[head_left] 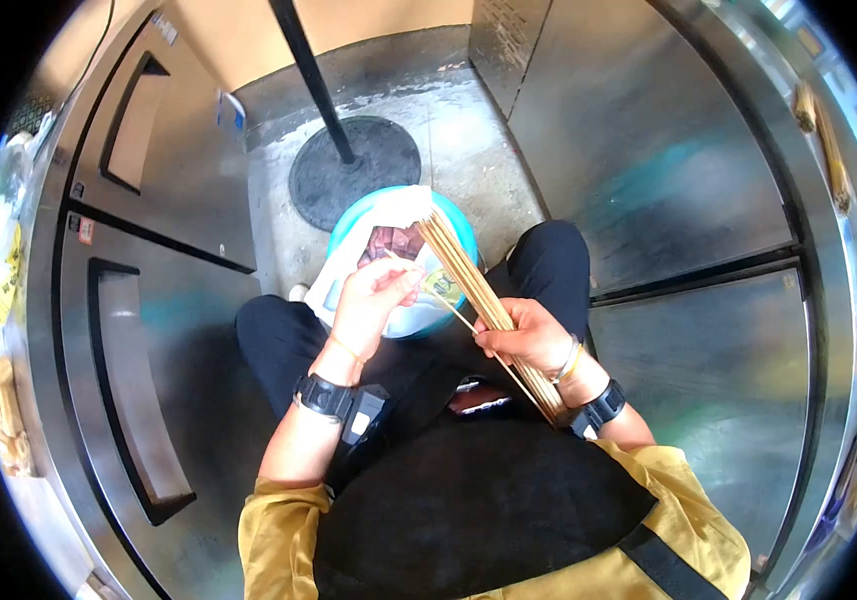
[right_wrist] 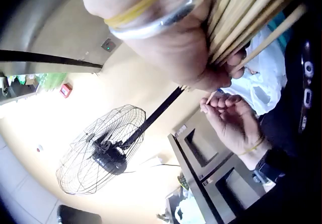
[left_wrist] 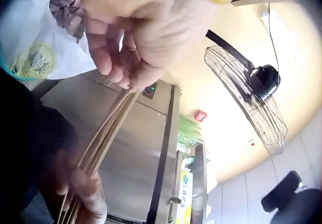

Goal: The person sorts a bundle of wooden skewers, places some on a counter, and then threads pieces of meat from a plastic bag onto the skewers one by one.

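Observation:
The right hand (head_left: pixel 536 338) grips a thick bundle of thin wooden sticks (head_left: pixel 463 275), which slants up across the tub's right side. One stick (head_left: pixel 455 312) stands apart from the bundle, running between the two hands. Thumb and fingers of the left hand (head_left: pixel 373 298) pinch its upper part; in the right wrist view the left hand (right_wrist: pixel 234 123) holds a thin tip. Below the hands, a blue tub (head_left: pixel 465 232) lined with a white plastic bag (head_left: pixel 346 250) holds dark red pieces, perhaps meat (head_left: pixel 395 240). The left hand partly covers the bag's opening.
The tub is between the person's knees. Behind it stands a round black base (head_left: pixel 323 165) with a pole, which carries a fan (right_wrist: pixel 108 153). Steel cabinets (head_left: pixel 648 150) flank both sides, and a phone-like object (head_left: pixel 478 398) lies at the lap.

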Tool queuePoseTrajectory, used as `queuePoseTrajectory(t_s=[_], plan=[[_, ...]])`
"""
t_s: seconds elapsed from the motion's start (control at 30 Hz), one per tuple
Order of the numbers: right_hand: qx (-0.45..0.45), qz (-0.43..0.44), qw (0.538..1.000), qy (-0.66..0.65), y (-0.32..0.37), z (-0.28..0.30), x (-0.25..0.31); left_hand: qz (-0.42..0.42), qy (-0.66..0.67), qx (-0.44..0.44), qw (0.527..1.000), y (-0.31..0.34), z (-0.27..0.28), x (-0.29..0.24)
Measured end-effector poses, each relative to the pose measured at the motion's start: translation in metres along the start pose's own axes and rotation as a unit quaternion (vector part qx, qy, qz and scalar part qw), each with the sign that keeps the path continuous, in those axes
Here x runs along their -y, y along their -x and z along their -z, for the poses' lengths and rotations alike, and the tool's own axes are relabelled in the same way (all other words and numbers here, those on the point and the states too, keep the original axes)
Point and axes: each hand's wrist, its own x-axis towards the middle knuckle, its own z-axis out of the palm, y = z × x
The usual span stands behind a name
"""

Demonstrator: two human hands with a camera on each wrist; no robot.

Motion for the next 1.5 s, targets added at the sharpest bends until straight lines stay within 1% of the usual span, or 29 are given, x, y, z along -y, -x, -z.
queuePoseTrajectory(t_s=[0.03, 0.1, 0.13, 0.17, 0.2, 0.27, 0.33, 0.37, 0.4, 0.47, 0.5, 0.63, 0.67, 0.73, 0.77, 0.8, 0.83, 0.87, 0.93, 0.97, 1.07, 1.2, 1.27, 1.33, 1.4, 1.47, 1.5], plan=[[-0.016, 0.012, 1.0, 0.008, -0.001, 0.002, -0.004, -0.026, -0.022, 0.01, 0.999, 0.001, -0.004, -0.004], [-0.045, 0.015, 0.999, 0.014, -0.001, 0.006, -0.006, -0.107, -0.169, 0.023, 0.98, 0.004, -0.012, -0.016], [-0.061, 0.015, 0.998, 0.023, -0.002, 0.009, -0.007, -0.148, -0.239, 0.03, 0.959, 0.007, -0.02, -0.026], [-0.073, 0.023, 0.997, 0.02, -0.004, 0.017, -0.01, -0.226, -0.338, 0.078, 0.91, 0.012, -0.032, -0.039], [-0.085, 0.032, 0.996, 0.016, -0.009, 0.026, -0.014, -0.253, -0.328, 0.144, 0.899, 0.016, -0.046, -0.04], [-0.091, 0.063, 0.994, 0.003, -0.014, 0.041, -0.013, -0.332, -0.379, 0.223, 0.834, 0.024, -0.071, -0.036], [-0.108, 0.073, 0.991, -0.023, -0.009, 0.04, 0.004, -0.381, -0.41, 0.256, 0.788, 0.025, -0.086, -0.033], [-0.096, 0.09, 0.99, -0.055, -0.006, 0.041, 0.01, -0.407, -0.428, 0.253, 0.766, 0.021, -0.087, -0.026], [-0.112, 0.085, 0.988, -0.064, -0.001, 0.042, 0.019, -0.422, -0.433, 0.252, 0.756, 0.018, -0.09, -0.025], [-0.077, 0.096, 0.989, -0.085, 0.006, 0.048, 0.028, -0.43, -0.452, 0.258, 0.738, 0.014, -0.093, -0.024], [-0.052, 0.084, 0.989, -0.11, 0.011, 0.051, 0.032, -0.431, -0.463, 0.267, 0.727, 0.012, -0.095, -0.024], [-0.089, 0.107, 0.976, -0.167, 0.021, 0.045, 0.04, -0.45, -0.49, 0.244, 0.705, -0.007, -0.096, -0.011], [-0.088, 0.104, 0.977, -0.162, 0.025, 0.042, 0.044, -0.44, -0.498, 0.23, 0.711, -0.009, -0.098, -0.013], [-0.04, 0.106, 0.979, -0.167, 0.024, 0.048, 0.036, -0.432, -0.478, 0.211, 0.735, -0.013, -0.1, -0.015], [-0.055, 0.104, 0.98, -0.164, 0.023, 0.05, 0.032, -0.351, -0.405, 0.188, 0.823, -0.011, -0.102, -0.014], [-0.069, 0.097, 0.98, -0.158, 0.024, 0.049, 0.033, -0.263, -0.323, 0.163, 0.894, -0.01, -0.106, -0.012], [-0.083, 0.091, 0.98, -0.154, 0.026, 0.047, 0.033, -0.17, -0.235, 0.137, 0.947, -0.009, -0.107, -0.009], [-0.099, 0.085, 0.98, -0.152, 0.027, 0.047, 0.032, -0.07, -0.084, 0.146, 0.983, -0.016, -0.099, 0.002], [-0.092, 0.095, 0.981, -0.145, 0.024, 0.048, 0.026, 0.01, 0.003, 0.168, 0.986, -0.021, -0.097, -0.003], [-0.097, 0.098, 0.982, -0.131, 0.023, 0.046, 0.024, 0.04, 0.007, 0.186, 0.982, -0.019, -0.098, -0.006], [-0.09, 0.11, 0.982, -0.126, 0.022, 0.044, 0.015, 0.068, -0.049, 0.23, 0.97, -0.019, -0.099, -0.001], [-0.12, 0.118, 0.977, -0.128, 0.032, 0.045, 0.015, 0.071, -0.019, 0.183, 0.98, -0.012, -0.114, -0.008], [-0.122, 0.129, 0.974, -0.141, 0.042, 0.044, 0.018, 0.113, 0.01, 0.191, 0.975, -0.011, -0.12, -0.008], [-0.114, 0.139, 0.978, -0.109, 0.048, 0.044, 0.018, 0.175, 0.049, 0.213, 0.96, -0.015, -0.118, -0.004], [-0.117, 0.146, 0.978, -0.093, 0.056, 0.041, 0.02, 0.187, 0.083, 0.229, 0.952, -0.015, -0.117, -0.001], [-0.116, 0.16, 0.977, -0.077, 0.059, 0.042, 0.018, 0.176, 0.082, 0.239, 0.951, -0.015, -0.117, -0.002], [-0.116, 0.152, 0.978, -0.078, 0.065, 0.044, 0.022, 0.16, 0.083, 0.238, 0.955, -0.016, -0.117, -0.005]])
